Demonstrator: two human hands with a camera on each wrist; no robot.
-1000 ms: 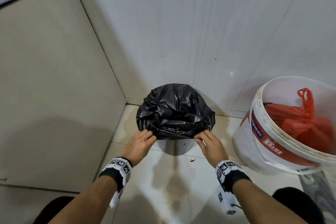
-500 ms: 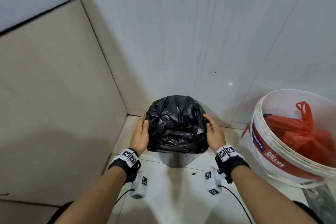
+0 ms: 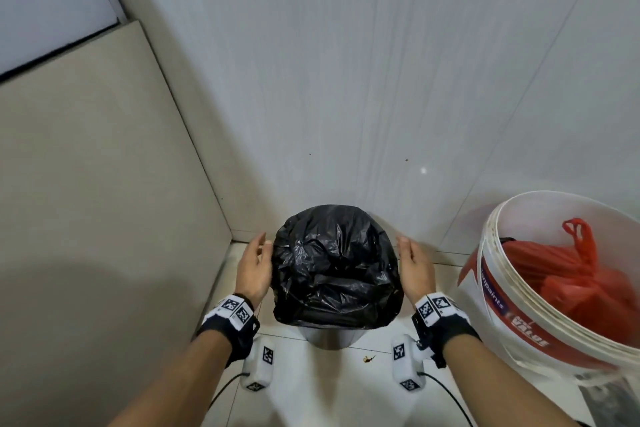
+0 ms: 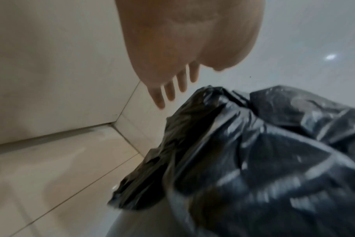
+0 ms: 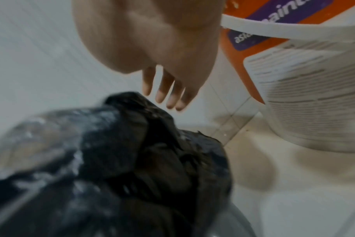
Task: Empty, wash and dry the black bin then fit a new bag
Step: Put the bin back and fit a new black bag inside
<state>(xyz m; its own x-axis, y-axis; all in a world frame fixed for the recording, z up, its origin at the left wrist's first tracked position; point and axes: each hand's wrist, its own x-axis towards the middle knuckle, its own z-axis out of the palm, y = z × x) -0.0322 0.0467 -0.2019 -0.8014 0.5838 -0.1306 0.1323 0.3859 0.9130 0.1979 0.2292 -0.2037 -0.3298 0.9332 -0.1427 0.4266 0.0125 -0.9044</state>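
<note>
Both hands [image 3: 254, 269] flank bag [image 3: 334, 263]; apart.

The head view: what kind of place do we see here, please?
Probably a tiled corner of a home bathroom or utility area. Glossy wall tiles meet a tiled floor; a bin lined with a black bag stands in the corner, and a reused paint bucket holding a red bag stands beside it.

Upright bin [image 3: 330, 336], black bag [image 3: 334, 263] fitted

There was one bin [image 3: 334, 338], one black bag [image 3: 336, 263] over it, one white bucket [image 3: 512, 291], one red bag [image 3: 568, 274] and two hands.
</note>
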